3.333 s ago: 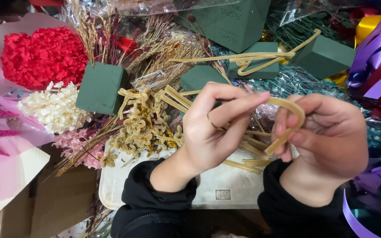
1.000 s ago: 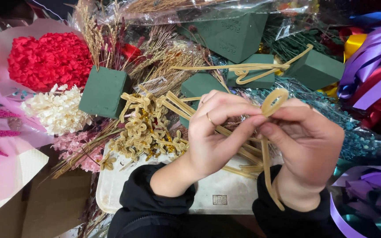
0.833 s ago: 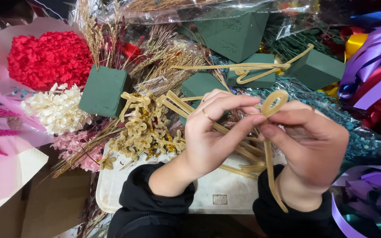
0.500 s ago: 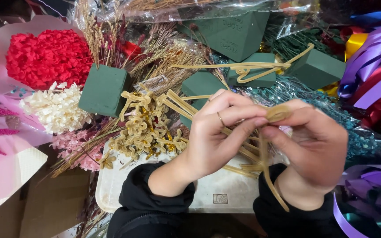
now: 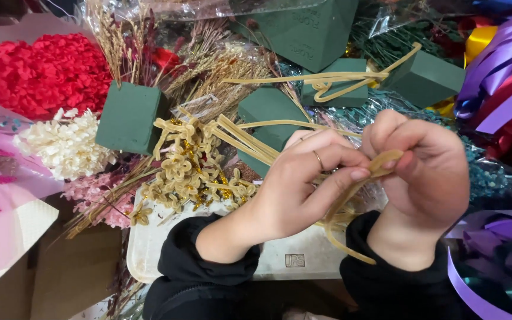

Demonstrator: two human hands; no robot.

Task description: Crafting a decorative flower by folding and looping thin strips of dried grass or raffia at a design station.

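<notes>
- Black sleeves [image 5: 208, 278] at the bottom edge, one on each wrist, over a white tray [image 5: 303, 261] lying flat on the cluttered tabletop.
- Left hand [image 5: 303, 189] curled, fingers [image 5: 342, 178] closed round a flat tan reed strip [image 5: 360, 184], thumb and forefinger pinching it; thin ring on one finger.
- Right hand [image 5: 422, 166] just beside the left and touching it at the fingertips, fingers folded tight over the upper end of the same strip.
- Strip pinched between both hands, its loose end hanging down and curling below the right wrist, above the tray.
- More tan strips fanned out beneath and behind the left hand, running up to the left.
- Cluster of small woven tan flowers [image 5: 191, 172] left of the left hand, partly over the tray's rim.
- Pale pink dried blooms [image 5: 93, 198] further left, with thin brown stems lying across them.
- Purple ribbon [image 5: 475, 284] coiled at the lower right corner.
- Dark green foam blocks behind the hands: one cube [image 5: 128, 115] at the left with dried grasses stuck into it, one [image 5: 268, 112] just behind the left hand's fingers.
- White dried flower head [image 5: 66, 142] left of the cube, touching it.
- Bright red flower bunch [image 5: 45, 74] in pink wrapping at the far left.
- Further green blocks at the top, a looped bundle of tan strips [image 5: 339, 80] resting across two of them.
- Purple and red ribbons [image 5: 505, 71] at the far right, with a glimpse of yellow above.
</notes>
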